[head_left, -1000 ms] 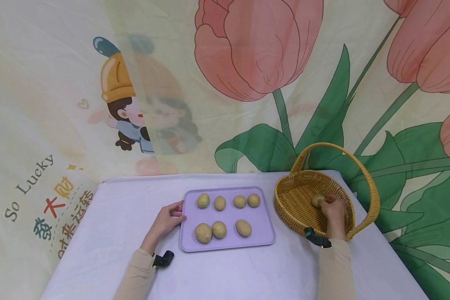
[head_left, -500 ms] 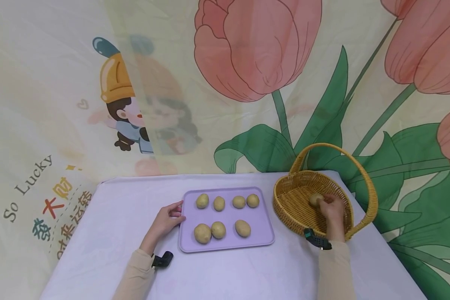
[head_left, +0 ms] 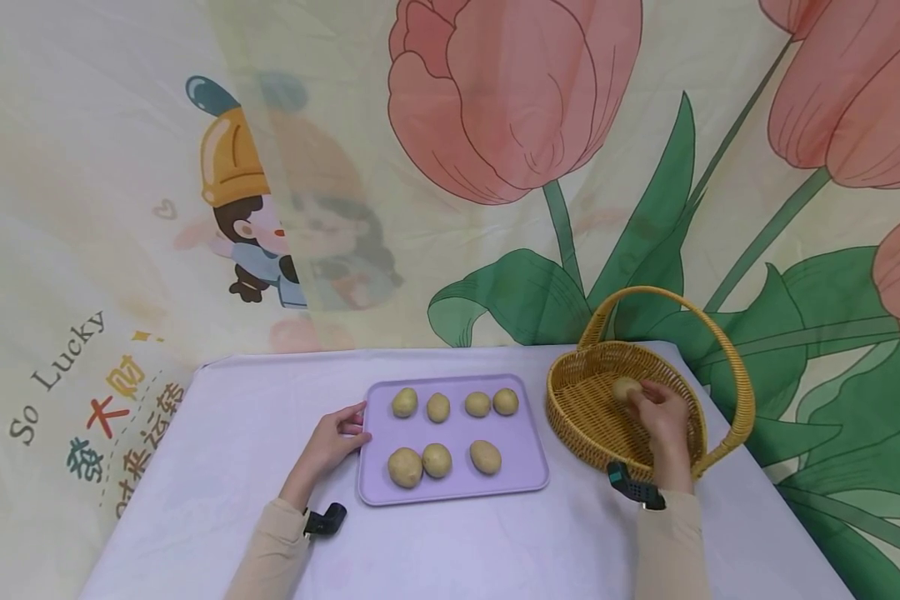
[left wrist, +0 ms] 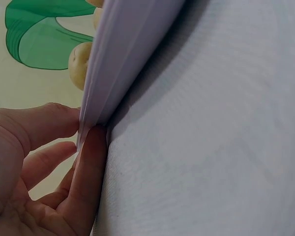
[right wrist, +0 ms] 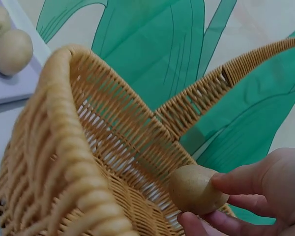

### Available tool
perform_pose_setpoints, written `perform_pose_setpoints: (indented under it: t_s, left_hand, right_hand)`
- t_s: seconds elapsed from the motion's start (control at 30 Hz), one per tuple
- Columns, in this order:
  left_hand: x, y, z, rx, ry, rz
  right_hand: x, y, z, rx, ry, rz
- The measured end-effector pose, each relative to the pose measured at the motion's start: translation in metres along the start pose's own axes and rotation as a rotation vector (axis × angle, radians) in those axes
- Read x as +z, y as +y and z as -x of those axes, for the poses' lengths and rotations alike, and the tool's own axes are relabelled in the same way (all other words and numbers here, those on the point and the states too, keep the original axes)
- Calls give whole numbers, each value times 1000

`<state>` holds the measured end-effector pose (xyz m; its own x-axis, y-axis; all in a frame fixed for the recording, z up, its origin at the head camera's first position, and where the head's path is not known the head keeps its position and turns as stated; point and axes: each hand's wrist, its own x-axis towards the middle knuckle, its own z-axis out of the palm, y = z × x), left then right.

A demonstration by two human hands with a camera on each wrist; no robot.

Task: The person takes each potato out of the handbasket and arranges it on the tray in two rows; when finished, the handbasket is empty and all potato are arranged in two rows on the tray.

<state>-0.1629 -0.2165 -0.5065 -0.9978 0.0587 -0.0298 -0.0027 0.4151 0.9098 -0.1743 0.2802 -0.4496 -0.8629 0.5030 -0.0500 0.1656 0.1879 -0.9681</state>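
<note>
In the head view, my right hand [head_left: 663, 417] is inside the wicker basket [head_left: 570, 425], pinching a potato [head_left: 626, 388] between thumb and fingers. The right wrist view shows that potato [right wrist: 194, 189] held above the woven bottom. At the left edge of the lilac tray [head_left: 450, 427], my left hand [head_left: 333, 442] grips the rim. Seen close in the left wrist view, the thumb is against the rim of the tray [left wrist: 130, 44] and a finger reaches its underside. Several potatoes lie on the tray, including a large one [head_left: 405, 467] near its front left.
The basket's tall arched handle [head_left: 720, 333] rises over its right side. A white cloth [head_left: 450, 550] covers the table. Behind stands a printed curtain [head_left: 495, 250] with tulips. A black camera is strapped on each wrist.
My right hand has lifted the potato a little and shifted it slightly left, away from the basket's right side. The left hand stays on the tray's edge.
</note>
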Motion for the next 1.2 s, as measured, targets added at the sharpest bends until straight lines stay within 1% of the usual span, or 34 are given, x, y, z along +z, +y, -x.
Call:
perform_pose_setpoints:
  t_s: [0.1,0.13,0.17,0.33,0.37,0.5,0.87,1.2]
  left_hand:
    - [0,0,-1,-7,3,2]
    - [0,0,-1,-8,3,0]
    - [0,0,-1,-8,5,0]
    - [1,-2,-2,2,7,-7]
    - [1,-3,-2,3,8,-7]
    - [1,-3,-1,7,10,-11]
    - [1,-4,-3,8,11,-9]
    - [1,-3,-3,2,7,-7]
  right_hand:
    - [2,-2,3,-22,-17,1]
    - [3,-3,4,-14,-17,-17]
    - [3,-3,6,-20,-28,-7]
    - [6,-6,10,8,-58,-25]
    - [6,-7,11,8,-71,-6]
    - [7,-9,15,18,-90,13]
    - [11,-15,22,-17,-80,24]
    - [15,-19,32,16,-100,66]
